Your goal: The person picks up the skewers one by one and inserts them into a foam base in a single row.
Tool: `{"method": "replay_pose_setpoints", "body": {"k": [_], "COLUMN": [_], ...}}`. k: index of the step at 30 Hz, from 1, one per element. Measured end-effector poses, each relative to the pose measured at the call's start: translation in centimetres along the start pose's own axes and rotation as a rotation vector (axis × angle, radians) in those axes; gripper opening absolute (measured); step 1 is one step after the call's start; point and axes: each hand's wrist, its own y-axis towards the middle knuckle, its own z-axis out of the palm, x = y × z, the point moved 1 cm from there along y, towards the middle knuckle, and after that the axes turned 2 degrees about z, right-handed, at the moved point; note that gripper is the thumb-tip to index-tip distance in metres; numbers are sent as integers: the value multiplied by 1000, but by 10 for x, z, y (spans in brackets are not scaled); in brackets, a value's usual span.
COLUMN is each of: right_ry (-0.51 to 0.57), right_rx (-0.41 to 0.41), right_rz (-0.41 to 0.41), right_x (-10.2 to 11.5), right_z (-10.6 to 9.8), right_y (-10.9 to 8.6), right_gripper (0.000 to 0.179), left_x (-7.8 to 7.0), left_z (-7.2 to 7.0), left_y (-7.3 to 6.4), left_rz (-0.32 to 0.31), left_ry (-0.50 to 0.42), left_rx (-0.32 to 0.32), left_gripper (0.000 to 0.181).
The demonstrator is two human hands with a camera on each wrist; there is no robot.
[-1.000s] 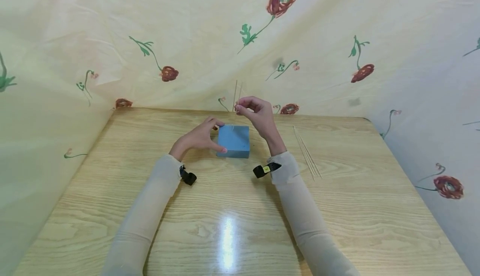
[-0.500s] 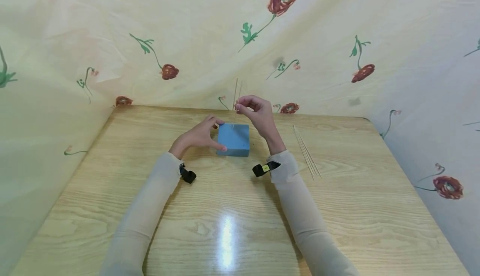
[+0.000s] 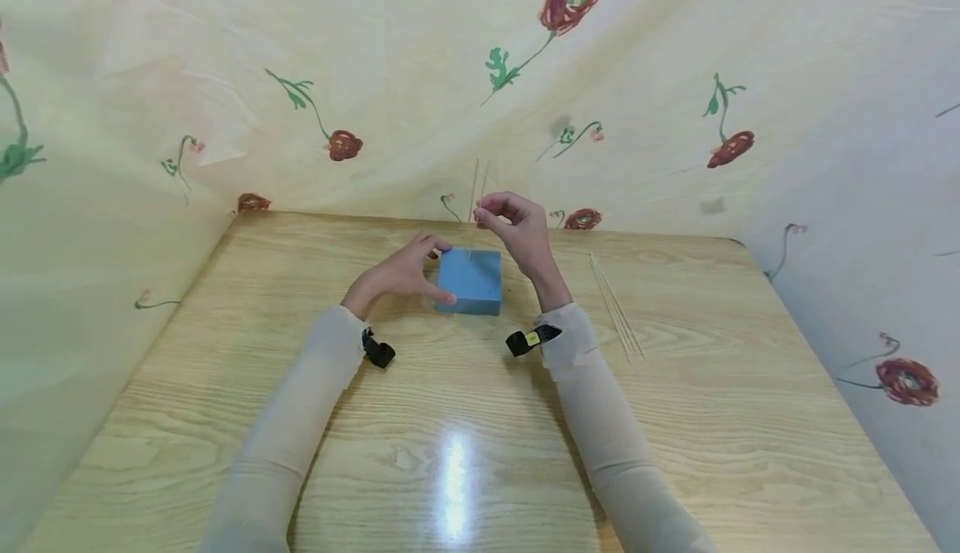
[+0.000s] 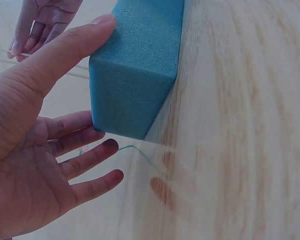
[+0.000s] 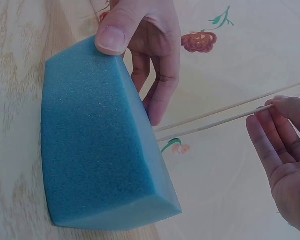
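A blue foam block (image 3: 474, 276) sits on the table, with my left hand (image 3: 401, 272) gripping its left side. The left thumb (image 4: 102, 25) presses the near face while a finger reaches the far side; the other fingers spread loosely. Behind the block, my right hand (image 3: 521, 228) pinches a thin wooden skewer (image 5: 215, 123) between thumb and fingertips. That skewer's lower end meets the top of the block near its far edge. Close beside it, a second skewer (image 5: 215, 112) rises from the same part of the block. How deep either one goes is hidden.
Several loose skewers (image 3: 617, 309) lie in a narrow bundle on the wooden table (image 3: 375, 453), to the right of the block. A flower-patterned cloth (image 3: 420, 52) hangs behind the table and along both sides.
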Motion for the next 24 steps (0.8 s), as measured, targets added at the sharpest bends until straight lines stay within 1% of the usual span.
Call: {"method": "replay_pose_setpoints", "body": {"k": [4,11,14,20,24], "right_ry": [-21,-20,-21,-23,-22], "right_rx": [-18,-29,-32,-43,-43], "right_rz": [0,11,11,10,14], "right_x": [12,11,6,-14,-18], "right_z": [1,3,3,1,2], "right_y": [-5,-5,-3,3,4], "right_gripper": [17,16,15,16,19], "left_x": [-1,0,1,2,2], "left_z": [2,2,2,2,1], "left_y": [1,1,2,2,1], "left_rz": [1,-6,-5,-1,-6], "left_ry": [-5,-4,-4,0,3], "left_rx": [3,4,7,3,3], "left_gripper": [87,87,87,85,86]}}
